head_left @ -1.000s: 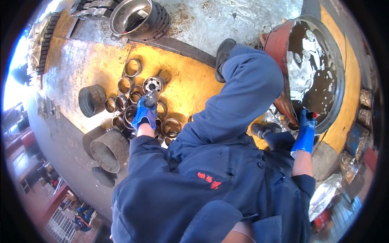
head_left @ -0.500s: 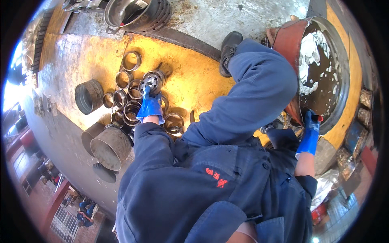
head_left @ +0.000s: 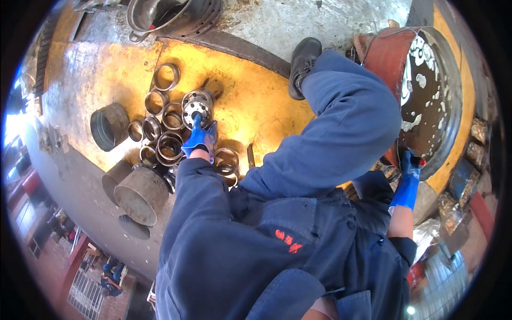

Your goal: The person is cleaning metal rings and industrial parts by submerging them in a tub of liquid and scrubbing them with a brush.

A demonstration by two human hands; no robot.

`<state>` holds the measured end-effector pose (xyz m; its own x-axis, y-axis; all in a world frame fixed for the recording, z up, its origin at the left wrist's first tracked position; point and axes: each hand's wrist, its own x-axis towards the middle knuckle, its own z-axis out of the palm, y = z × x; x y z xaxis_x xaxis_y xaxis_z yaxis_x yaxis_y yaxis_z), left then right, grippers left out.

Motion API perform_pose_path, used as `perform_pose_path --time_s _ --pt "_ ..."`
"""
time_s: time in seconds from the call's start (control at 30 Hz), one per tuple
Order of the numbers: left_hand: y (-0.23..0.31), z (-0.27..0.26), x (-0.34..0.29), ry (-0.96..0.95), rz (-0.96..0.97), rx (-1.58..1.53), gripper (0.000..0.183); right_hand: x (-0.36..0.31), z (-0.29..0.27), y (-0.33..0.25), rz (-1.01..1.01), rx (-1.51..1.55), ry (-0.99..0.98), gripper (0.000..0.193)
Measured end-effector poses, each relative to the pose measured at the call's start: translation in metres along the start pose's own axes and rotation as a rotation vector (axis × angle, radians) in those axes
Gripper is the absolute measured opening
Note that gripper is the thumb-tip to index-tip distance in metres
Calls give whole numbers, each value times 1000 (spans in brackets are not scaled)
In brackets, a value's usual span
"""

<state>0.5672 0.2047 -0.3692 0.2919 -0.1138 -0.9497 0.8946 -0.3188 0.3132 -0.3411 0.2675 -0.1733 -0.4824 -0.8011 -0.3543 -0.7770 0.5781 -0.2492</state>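
My left hand (head_left: 200,140), in a blue glove, holds a round metal part with a ring of holes (head_left: 195,108) by its end face. The fingers reach its centre. This part stands among several metal rings (head_left: 172,115) on the yellow floor sheet (head_left: 242,101). At the near rim of a red drum (head_left: 383,58), my right hand (head_left: 409,169), also blue-gloved, is closed. A small red end (head_left: 422,162) sticks out beside its fingers; the rest of that thing is hidden. Brown liquid with white foam (head_left: 422,101) lies in the drum.
Left of the rings lies a grey metal cylinder (head_left: 109,127), with another wide one (head_left: 141,195) nearer to me. A big metal housing (head_left: 184,21) stands at the far edge. My bent leg (head_left: 346,112) is between the rings and the drum.
The holed metal part has tilted, so its end face shows more fully, and my left fingers sit nearer its centre. My right hand stays at the drum rim. The foam has shifted.
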Motion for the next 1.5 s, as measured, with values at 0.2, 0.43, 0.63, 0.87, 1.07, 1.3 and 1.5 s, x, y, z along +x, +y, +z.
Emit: perform_pose_path --time_s 0.2,0.43,0.63,0.87,1.07,1.3,1.5 --pt "8 10 21 29 17 194 56 -9 -3 15 52 162 44 44" --pt "22 11 16 19 29 258 53 -10 -5 -1 59 78 5 46" --pt "33 9 11 -5 38 291 51 -15 -2 -22 68 138 -11 46" --pt "27 49 9 -124 18 412 49 -47 1 -38 254 588 64 32" --pt "57 96 -6 -263 61 472 47 -59 -11 -164 340 207 164 39" --pt "103 215 -79 -567 122 574 46 -88 -55 -202 425 72 95 43" --pt "4 393 -369 -1188 794 1010 38 -97 -57 -188 430 71 -52 35"
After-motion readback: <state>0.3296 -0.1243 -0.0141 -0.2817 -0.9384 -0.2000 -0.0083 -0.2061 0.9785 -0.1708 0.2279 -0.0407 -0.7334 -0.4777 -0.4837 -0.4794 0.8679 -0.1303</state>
